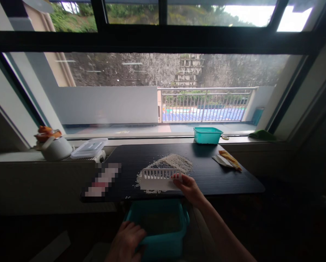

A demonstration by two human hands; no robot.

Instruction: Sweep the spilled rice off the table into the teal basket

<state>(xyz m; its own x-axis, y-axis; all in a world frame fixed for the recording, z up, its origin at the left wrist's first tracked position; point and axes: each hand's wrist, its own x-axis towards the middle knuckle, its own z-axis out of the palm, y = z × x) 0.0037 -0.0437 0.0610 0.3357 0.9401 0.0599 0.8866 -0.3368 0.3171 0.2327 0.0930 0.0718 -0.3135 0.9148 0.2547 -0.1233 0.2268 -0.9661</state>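
My right hand grips the right end of a white slotted plastic strip, which stands on edge on the dark tabletop. Small white grains lie heaped behind the strip, and some are scattered at its left end and in front of it. Below the table's front edge is a teal plastic basin. Its inside is in shadow, so I cannot make out what it holds. My left hand has its fingers bent over the basin's left front rim.
Another teal tub stands at the table's back edge by the window. A yellow and white cloth or packet lies at the right. A grey pot and clear plastic lid are on the left sill. A blurred-out patch covers the left table edge.
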